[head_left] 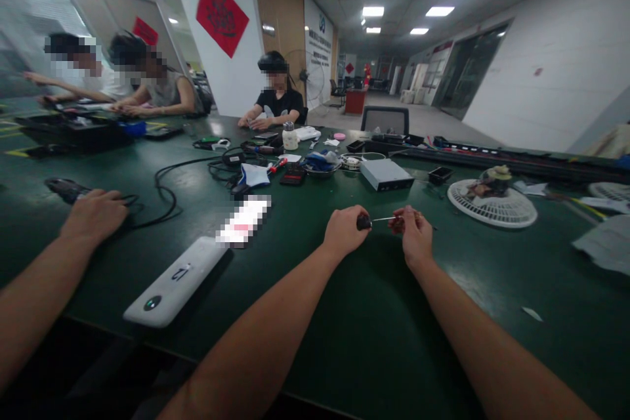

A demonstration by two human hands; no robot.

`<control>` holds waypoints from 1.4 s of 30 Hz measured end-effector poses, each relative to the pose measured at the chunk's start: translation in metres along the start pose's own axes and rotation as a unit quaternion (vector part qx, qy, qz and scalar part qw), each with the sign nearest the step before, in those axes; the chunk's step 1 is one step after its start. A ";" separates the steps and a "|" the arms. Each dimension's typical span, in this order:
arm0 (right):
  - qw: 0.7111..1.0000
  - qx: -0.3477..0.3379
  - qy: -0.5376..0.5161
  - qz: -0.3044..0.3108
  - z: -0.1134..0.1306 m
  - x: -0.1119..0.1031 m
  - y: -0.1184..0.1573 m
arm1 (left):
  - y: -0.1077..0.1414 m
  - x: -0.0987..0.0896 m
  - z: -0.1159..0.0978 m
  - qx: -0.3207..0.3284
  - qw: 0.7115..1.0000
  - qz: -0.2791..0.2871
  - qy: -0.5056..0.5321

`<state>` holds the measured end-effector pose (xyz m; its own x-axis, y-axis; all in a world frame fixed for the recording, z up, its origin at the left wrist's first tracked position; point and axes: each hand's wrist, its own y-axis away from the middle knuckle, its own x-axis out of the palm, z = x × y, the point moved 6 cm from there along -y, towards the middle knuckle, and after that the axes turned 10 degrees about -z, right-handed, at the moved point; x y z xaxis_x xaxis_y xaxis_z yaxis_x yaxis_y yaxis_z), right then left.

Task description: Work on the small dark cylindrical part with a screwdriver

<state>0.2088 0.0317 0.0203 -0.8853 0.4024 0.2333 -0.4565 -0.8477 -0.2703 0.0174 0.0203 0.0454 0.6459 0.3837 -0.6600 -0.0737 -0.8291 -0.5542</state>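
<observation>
The screwdriver (365, 222) sits between the left hand (347, 231) and the right hand (416, 236), over the table (344, 354). Behind them lies a metal box (386, 174). Right of the hands is a round fan grille (492, 210); left of them, a flat case (174, 282).

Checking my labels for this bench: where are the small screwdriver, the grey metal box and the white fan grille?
Small screwdriver (364, 222), head view, on its black handle.
Grey metal box (386, 174), head view, on its top face.
White fan grille (512, 211), head view, on its slotted face.
</observation>
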 end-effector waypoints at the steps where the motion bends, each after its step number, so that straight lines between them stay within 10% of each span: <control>1: 1.000 0.002 0.001 0.005 0.001 0.001 0.001 | 0.000 0.000 0.000 -0.001 1.000 0.000 0.000; 42: 0.996 0.081 -0.048 -0.007 -0.005 0.002 0.001 | 0.000 -0.001 -0.002 0.008 1.000 0.005 0.003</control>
<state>0.2061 0.0333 0.0157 -0.8627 0.3866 0.3259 -0.4418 -0.8898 -0.1141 0.0180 0.0191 0.0470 0.6497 0.3734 -0.6622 -0.0923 -0.8259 -0.5562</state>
